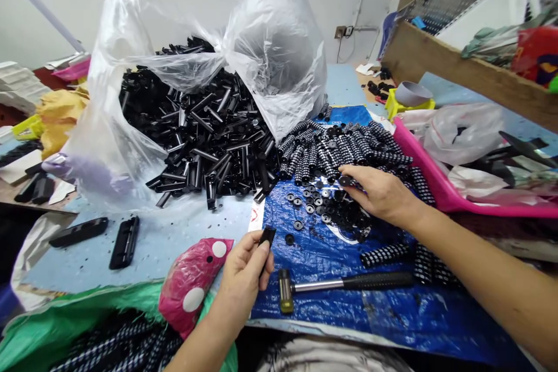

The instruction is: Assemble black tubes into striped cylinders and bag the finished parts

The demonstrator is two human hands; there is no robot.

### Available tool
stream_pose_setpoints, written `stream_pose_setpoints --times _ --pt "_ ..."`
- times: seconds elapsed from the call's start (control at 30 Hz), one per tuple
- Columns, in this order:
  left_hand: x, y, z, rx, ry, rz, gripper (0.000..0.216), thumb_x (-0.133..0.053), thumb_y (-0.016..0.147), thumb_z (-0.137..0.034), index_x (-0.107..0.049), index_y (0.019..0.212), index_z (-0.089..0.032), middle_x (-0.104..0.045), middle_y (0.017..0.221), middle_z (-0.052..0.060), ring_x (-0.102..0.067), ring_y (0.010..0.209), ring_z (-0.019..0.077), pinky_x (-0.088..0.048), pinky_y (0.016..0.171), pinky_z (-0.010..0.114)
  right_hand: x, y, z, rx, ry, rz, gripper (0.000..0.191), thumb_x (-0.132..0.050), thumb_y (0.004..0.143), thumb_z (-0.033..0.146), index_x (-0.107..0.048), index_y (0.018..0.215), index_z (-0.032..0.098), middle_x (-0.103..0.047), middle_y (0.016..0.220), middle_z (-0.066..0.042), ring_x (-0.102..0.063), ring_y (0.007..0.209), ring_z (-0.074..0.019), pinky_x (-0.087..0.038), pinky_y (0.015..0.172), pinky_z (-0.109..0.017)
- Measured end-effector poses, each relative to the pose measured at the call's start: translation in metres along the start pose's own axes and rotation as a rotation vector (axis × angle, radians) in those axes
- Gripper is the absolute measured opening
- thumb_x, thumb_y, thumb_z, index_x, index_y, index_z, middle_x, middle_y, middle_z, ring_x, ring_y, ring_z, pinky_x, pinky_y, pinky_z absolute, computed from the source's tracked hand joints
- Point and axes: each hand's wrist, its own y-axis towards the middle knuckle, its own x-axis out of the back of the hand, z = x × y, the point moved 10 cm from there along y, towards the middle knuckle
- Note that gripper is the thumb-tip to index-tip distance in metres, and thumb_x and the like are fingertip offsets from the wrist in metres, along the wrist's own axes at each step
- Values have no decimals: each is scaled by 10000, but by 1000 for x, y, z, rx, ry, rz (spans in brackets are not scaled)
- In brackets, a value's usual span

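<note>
Head view of a bench (pixel 209 226) partly covered by a blue tarpaulin (pixel 331 256). Lower centre: the left hand (pixel 246 267), fingers closed on a short black tube (pixel 267 236), holds it just above the tarpaulin's left edge. Right of centre: the right hand (pixel 383 195) lies palm down over a scatter of black discs (pixel 314 203), its fingertips (pixel 349 174) drawn together at one disc; whether they grip it cannot be told. Below both hands a hammer (pixel 344 285) lies flat, head to the left. Upper centre: a clear plastic bag (pixel 279 46), torn open, spills black tubes (pixel 204 128). To its right, patterned grips (pixel 344 148) lie in a row beside a pink tray (pixel 436 186).
</note>
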Motion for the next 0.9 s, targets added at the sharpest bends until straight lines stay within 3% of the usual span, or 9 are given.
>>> stream_pose_setpoints --times 0.07,0.13,0.23,0.33,0.53,0.63,0.77,0.83,0.9 --pt "2 -3 -1 -11 3 -12 434 -684 837 -534 -609 1059 -169 -589 639 -44 -445 443 62 -305 481 208 13 -22 12 -102 125 -94 330 -446 1006 373 -573 1252 194 -696 1164 -119 -673 1038 -232 -525 947 -413" --pt "1 -5 -3 -32 10 -24 434 -678 851 -527 -610 1101 -178 -622 689 -33 -475 460 65 -340 503 211 11 -50 14 -363 626 -204 328 -519 976 460 -585 1196 225 -707 1055 -77 -681 959 -216 -541 879 -377" --pt "-10 -7 -5 -48 13 -14 379 -671 867 -503 -603 1067 -188 -624 700 -40 -450 460 51 -331 502 201 -44 -85 38 -817 1409 -146 485 -491 931 655 -629 1078 213 -659 843 -33 -631 699 -163 -534 640 -310" --pt "-31 -8 -2 -16 9 56 329 -671 864 -488 -585 926 -176 -599 668 -44 -423 458 46 -311 494 196 -72 -96 66 -1007 1719 -136 508 -611 849 691 -632 965 197 -548 678 32 -450 496 -77 -380 476 -217" --pt "-59 -16 2 -23 49 100 357 -658 867 -513 -578 804 -171 -581 628 -35 -400 439 54 -276 462 210 -61 -89 87 -876 1716 -161 530 -559 885 702 -622 1120 232 -456 589 76 -319 427 -64 -276 429 -203" --pt "-67 -18 -4 -107 69 60 328 -722 831 -475 -610 775 -172 -588 665 -29 -468 522 78 -367 522 216 -55 -82 96 -845 1725 -244 489 -556 895 684 -651 1068 237 -539 655 42 -456 511 -90 -412 499 -218" --pt "-79 -19 -8 -187 25 76 299 -843 712 -376 -707 890 -178 -659 825 -1 -560 746 142 -459 706 247 -58 -76 105 -798 1644 -233 488 -500 928 669 -675 1102 248 -698 1107 -63 -669 990 -209 -566 866 -340" --pt "-78 -19 -6 -168 -3 86 288 -821 737 -395 -711 871 -165 -635 775 -6 -522 703 131 -441 673 247 -52 -73 104 -639 1457 -192 554 -507 926 672 -598 1303 277 -624 1350 -88 -605 1233 -262 -536 995 -403" --pt "-71 -20 -3 -116 -39 81 298 -810 753 -411 -699 859 -156 -610 738 -12 -494 669 118 -427 644 244 -32 -72 103 -387 1132 -212 816 -658 826 680 -401 1507 310 -410 1582 -103 -414 1443 -319 -457 1111 -484"
